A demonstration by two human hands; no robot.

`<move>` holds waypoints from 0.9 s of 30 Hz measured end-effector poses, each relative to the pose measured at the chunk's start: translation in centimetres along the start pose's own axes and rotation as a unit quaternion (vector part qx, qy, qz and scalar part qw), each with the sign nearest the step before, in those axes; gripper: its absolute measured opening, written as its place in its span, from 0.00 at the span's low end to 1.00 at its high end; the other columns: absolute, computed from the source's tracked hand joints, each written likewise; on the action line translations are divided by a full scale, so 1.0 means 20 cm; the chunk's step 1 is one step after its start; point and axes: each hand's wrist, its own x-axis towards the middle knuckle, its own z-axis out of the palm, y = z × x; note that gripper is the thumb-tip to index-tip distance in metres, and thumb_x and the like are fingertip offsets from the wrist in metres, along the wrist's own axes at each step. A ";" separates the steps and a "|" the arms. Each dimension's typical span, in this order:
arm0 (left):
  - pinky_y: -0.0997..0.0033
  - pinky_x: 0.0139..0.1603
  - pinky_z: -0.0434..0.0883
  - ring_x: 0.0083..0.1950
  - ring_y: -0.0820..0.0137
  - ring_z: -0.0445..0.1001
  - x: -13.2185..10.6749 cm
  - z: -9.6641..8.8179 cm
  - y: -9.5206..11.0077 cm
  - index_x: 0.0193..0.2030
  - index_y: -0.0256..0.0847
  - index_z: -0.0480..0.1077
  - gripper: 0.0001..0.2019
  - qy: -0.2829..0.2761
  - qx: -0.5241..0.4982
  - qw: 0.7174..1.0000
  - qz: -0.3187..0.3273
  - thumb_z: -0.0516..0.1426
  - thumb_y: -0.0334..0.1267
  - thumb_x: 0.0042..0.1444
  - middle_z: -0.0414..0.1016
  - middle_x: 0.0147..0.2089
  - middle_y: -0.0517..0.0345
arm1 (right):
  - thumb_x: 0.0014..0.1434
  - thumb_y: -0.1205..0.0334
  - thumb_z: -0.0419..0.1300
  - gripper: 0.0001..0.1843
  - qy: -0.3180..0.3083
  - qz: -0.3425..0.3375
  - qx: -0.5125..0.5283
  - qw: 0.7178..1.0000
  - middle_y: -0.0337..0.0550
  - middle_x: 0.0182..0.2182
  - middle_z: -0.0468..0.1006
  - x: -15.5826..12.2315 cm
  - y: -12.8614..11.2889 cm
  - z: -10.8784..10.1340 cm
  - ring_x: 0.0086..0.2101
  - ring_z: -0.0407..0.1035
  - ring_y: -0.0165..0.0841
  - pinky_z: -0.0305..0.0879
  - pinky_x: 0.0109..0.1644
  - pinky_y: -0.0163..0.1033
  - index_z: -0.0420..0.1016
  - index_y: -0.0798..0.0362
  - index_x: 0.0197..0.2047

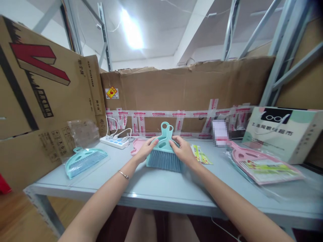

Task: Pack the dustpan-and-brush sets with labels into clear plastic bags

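Note:
A teal hand brush with grey-blue bristles stands upright before me, nested against a matching teal dustpan behind it. The left side of the set is gripped by my left hand, its fingers reaching behind. My right hand holds the opposite side, thumb on the front of the brush. Part of a pink dustpan shows behind my left hand. Beside my right hand lie yellow-green printed cards.
On the left lies another teal brush-and-dustpan set with clear plastic. A power strip with plugged cables is behind. To the right are wrapped pink dustpans and a printed box. Cardboard walls the table.

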 end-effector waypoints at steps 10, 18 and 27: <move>0.63 0.58 0.64 0.57 0.60 0.69 -0.15 0.04 0.02 0.53 0.40 0.70 0.26 0.005 0.029 0.997 0.068 0.64 0.44 0.46 0.73 0.55 0.51 | 0.59 0.53 0.52 0.15 0.121 -0.066 -0.099 0.986 0.50 0.40 0.64 -0.15 -0.08 0.07 0.45 0.61 0.44 0.56 0.53 0.51 0.73 0.52 0.41; 0.60 0.59 0.64 0.57 0.58 0.70 -0.18 0.06 0.03 0.53 0.38 0.71 0.24 0.010 0.058 0.992 0.112 0.62 0.45 0.49 0.74 0.55 0.49 | 0.59 0.48 0.52 0.19 0.162 -0.076 -0.095 0.979 0.53 0.46 0.64 -0.16 -0.04 0.05 0.49 0.61 0.43 0.55 0.55 0.50 0.69 0.52 0.47; 0.62 0.57 0.65 0.54 0.59 0.72 -0.17 0.05 0.02 0.46 0.38 0.76 0.19 0.042 0.076 0.985 0.148 0.62 0.45 0.49 0.78 0.49 0.52 | 0.59 0.40 0.49 0.24 0.046 -0.026 -0.058 0.997 0.43 0.33 0.78 -0.17 -0.02 0.00 0.35 0.71 0.38 0.64 0.40 0.40 0.73 0.50 0.41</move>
